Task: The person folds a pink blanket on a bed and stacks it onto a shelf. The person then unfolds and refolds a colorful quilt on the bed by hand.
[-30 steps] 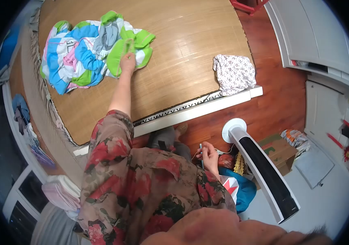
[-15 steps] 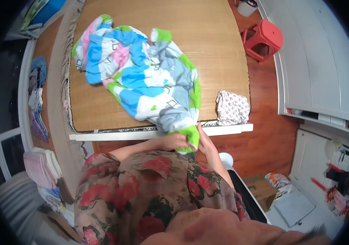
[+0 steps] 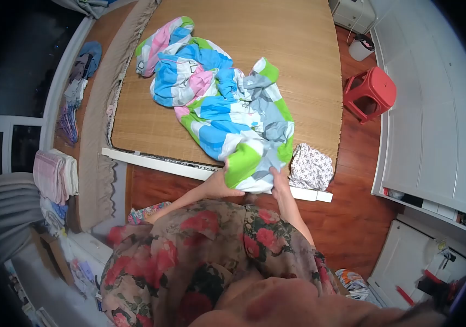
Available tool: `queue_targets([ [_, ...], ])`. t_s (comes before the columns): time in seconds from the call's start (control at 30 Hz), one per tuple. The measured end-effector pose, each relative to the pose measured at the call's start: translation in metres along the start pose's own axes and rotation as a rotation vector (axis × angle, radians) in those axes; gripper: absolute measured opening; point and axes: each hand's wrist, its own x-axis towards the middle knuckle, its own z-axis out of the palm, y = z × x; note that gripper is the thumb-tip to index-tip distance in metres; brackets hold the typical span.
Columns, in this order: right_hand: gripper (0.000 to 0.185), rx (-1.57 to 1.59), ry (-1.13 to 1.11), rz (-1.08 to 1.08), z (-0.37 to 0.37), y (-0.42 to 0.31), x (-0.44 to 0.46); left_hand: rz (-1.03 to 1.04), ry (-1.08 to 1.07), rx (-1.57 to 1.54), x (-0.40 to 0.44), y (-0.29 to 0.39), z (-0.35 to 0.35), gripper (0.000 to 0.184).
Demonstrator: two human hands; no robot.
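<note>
A crumpled bedding cover (image 3: pixel 216 111) in blue, white, green, pink and grey lies across the flat brown bed surface (image 3: pixel 276 32). Its near end hangs over the white front rail, between my two hands. My left hand (image 3: pixel 219 184) is closed on the green and white edge at the left, some of its fingers hidden under the fabric. On the grey part to the right, my right hand (image 3: pixel 280 183) grips the same end, thumb on top. Just right of that hand sits a small bunched cloth with a tiny floral print (image 3: pixel 311 167).
The white bed rail (image 3: pixel 156 163) runs across in front of me. A red plastic stool (image 3: pixel 370 94) and a small bin (image 3: pixel 361 48) stand on the wood floor at right, beside white cabinets (image 3: pixel 429 109). Folded towels (image 3: pixel 56 177) rest on the left sill.
My hands have moved apart, from gathered close together at the green corner to either side of the cover's spread end. The camera view has shifted, so the bed appears turned slightly.
</note>
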Motion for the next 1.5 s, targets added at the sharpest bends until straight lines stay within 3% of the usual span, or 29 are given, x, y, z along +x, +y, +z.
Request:
queue_targets([
  [0.1,0.033,-0.255,-0.059,-0.009,0.009,0.011,-0.011,-0.064,-0.063,-0.006,-0.001,-0.022,0.022,0.091],
  [0.17,0.032,-0.463,-0.363,-0.074,0.031,0.007,-0.021,-0.019,0.023,0.015,0.003,-0.027,0.027,0.085],
  [0.23,0.033,-0.455,-0.376,-0.040,0.067,-0.001,-0.025,-0.056,0.066,-0.307,-0.005,-0.028,0.001,0.080],
  [0.27,0.034,-0.414,-0.419,-0.044,0.079,-0.008,-0.024,0.047,0.190,-0.220,-0.002,-0.035,-0.004,0.066],
  [0.3,0.034,-0.374,-0.463,-0.053,0.096,-0.015,-0.024,0.051,0.202,-0.235,0.000,-0.041,-0.013,0.066],
  [0.37,0.036,-0.391,-0.458,-0.113,0.141,-0.018,-0.020,-0.297,0.295,-1.093,0.003,-0.059,-0.043,0.053],
  [0.4,0.037,-0.561,-0.538,-0.057,0.159,-0.016,-0.016,-0.521,0.263,-1.622,0.007,-0.070,-0.064,0.036],
  [0.43,0.039,-0.731,-0.617,0.003,0.176,-0.012,-0.014,-0.665,0.341,-1.619,0.004,-0.101,-0.080,0.031],
  [0.5,0.045,-0.747,-0.736,0.013,0.223,0.001,-0.012,-0.453,0.236,-1.645,-0.038,-0.083,-0.141,0.034],
  [0.57,0.041,-0.796,-0.792,-0.005,0.248,-0.001,-0.001,-0.376,0.538,-1.399,-0.082,-0.111,-0.178,0.037],
  [0.63,0.037,-0.768,-0.702,-0.068,0.256,-0.010,0.020,-0.369,0.532,-0.604,-0.162,-0.118,-0.226,0.039],
  [0.67,0.035,-0.758,-0.629,-0.127,0.254,-0.015,0.037,-0.496,0.600,-0.517,-0.201,-0.117,-0.241,0.038],
  [0.7,0.034,-0.749,-0.558,-0.192,0.249,-0.019,0.059,-0.628,0.721,-0.574,-0.235,-0.116,-0.261,0.039],
  [0.73,0.034,-0.779,-0.468,-0.224,0.240,-0.020,0.082,-0.534,0.876,-0.712,-0.282,-0.150,-0.263,0.042],
  [0.77,0.035,-0.806,-0.378,-0.256,0.231,-0.019,0.103,-0.818,1.024,-0.748,-0.356,-0.215,-0.272,0.041],
  [0.83,0.037,-0.905,-0.296,-0.257,0.227,-0.016,0.133,-0.853,1.468,-0.881,-0.394,-0.181,-0.284,0.040],
  [0.9,0.039,-1.005,-0.217,-0.259,0.232,-0.012,0.165,-0.724,1.666,-0.967,-0.389,-0.124,-0.290,0.037],
  [0.97,0.044,-1.464,-0.176,-0.670,0.238,-0.006,0.197,-0.771,1.730,-0.941,-0.440,-0.170,-0.294,0.037],
  [1.0,0.051,-1.549,-0.123,-0.659,0.246,-0.001,0.210,-0.816,1.781,-0.904,-0.457,-0.192,-0.295,0.038],
  [1.1,0.054,-1.701,-0.149,-0.643,0.264,0.034,0.244,-0.832,1.703,-0.852,-0.396,-0.200,-0.273,0.032],
  [1.17,0.056,-1.694,-0.290,-0.680,0.277,0.064,0.237,-0.698,1.195,-0.279,-0.356,-0.257,-0.250,0.030],
  [1.2,0.058,-1.714,-0.381,-0.689,0.282,0.081,0.229,-0.669,1.262,-0.727,-0.331,-0.291,-0.232,0.034],
  [1.27,0.066,-1.739,-0.515,-0.583,0.284,0.104,0.220,-0.475,0.953,-0.163,-0.258,-0.244,-0.240,0.037],
  [1.3,0.066,-1.741,-0.516,-0.579,0.279,0.105,0.220,-0.341,1.035,-0.286,-0.223,-0.226,-0.242,0.038],
  [1.37,0.075,-1.890,-0.260,-0.465,0.265,0.108,0.220,-0.388,0.969,-0.226,-0.188,-0.220,-0.246,0.037],
  [1.4,0.075,-1.884,-0.268,-0.458,0.255,0.104,0.222,-0.398,0.967,-0.222,-0.179,-0.225,-0.248,0.037],
  [1.47,0.091,-2.076,-0.149,-0.135,0.224,0.092,0.225,-0.683,0.843,-0.135,-0.169,-0.233,-0.251,0.042],
  [1.5,0.092,-2.105,-0.191,-0.011,0.203,0.095,0.228,-0.691,0.828,-0.118,-0.171,-0.242,-0.248,0.042],
])
